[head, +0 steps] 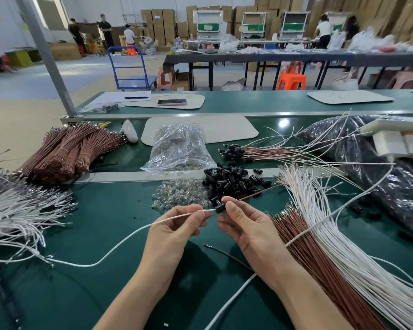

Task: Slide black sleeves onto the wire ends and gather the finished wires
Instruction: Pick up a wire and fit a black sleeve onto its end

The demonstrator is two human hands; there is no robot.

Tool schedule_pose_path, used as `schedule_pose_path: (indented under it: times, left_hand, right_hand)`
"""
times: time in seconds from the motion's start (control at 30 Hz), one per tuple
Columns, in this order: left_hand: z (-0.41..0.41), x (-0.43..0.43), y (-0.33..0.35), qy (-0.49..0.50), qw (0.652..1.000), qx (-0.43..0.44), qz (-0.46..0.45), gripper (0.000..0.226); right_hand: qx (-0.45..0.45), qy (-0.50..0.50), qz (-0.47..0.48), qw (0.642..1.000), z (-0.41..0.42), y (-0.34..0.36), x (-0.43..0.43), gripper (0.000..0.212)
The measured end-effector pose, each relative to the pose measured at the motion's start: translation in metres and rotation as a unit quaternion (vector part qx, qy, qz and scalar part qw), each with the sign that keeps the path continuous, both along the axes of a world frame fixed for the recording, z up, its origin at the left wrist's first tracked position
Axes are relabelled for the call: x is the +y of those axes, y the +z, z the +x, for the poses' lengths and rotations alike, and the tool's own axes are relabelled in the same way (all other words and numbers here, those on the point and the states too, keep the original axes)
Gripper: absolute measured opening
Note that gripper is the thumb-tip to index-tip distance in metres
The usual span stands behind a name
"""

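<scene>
Benchtop (100,225) of green spreads under all we handle. At far right lies a big dark plastic bag (386,186). Beside it a fan of loose white wires (339,239) runs toward us, with a sheaf of brown wires (305,253) tight against its left edge. On the far left sit banded brown bundles (65,151), and nearer us a heap of white wires (17,210). A clear bag (179,148) stands mid-bench. Right of it lie the finished wires (260,152), grouped together, their left ends capped in black. Nearer us sits the pile of black sleeves (229,183), touching a heap of small clear parts (177,195). Our 2 hands meet just in front of that pile, above the bench. Our left hand (177,231) pinches a white wire (119,239) between thumb and forefinger, the other fingers curled. Our right hand (246,225) clamps thumb and fingertips on 1 black sleeve (220,207), just beside the left fingertips. A thin brown wire (253,195) leaves the sleeve up and to the right.
</scene>
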State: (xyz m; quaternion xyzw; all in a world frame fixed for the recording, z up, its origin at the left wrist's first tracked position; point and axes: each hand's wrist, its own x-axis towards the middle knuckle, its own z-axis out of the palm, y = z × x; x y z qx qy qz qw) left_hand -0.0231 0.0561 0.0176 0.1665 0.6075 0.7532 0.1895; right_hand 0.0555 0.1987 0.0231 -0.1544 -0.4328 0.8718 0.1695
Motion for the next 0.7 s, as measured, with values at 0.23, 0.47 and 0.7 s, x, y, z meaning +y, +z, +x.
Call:
schedule_pose_path:
  times: [0.23,0.47,0.7]
  left_hand:
    - [0.0022,0.0013,0.0009,-0.001,0.996,-0.063,0.055,0.029]
    - [0.0044,0.002,-0.0002,-0.027,0.998,-0.045,0.038,0.033]
    - [0.0003,-0.0001,-0.0045,-0.012,1.0,-0.012,0.014,0.025]
  right_hand:
    - [0.013,-0.02,0.038,0.999,-0.0005,-0.0016,-0.0023,0.026]
    - [0.019,-0.028,0.082,0.996,-0.0007,-0.002,-0.0049,0.032]
    - [0.023,0.022,0.055,0.998,0.0017,0.0013,-0.0024,0.028]
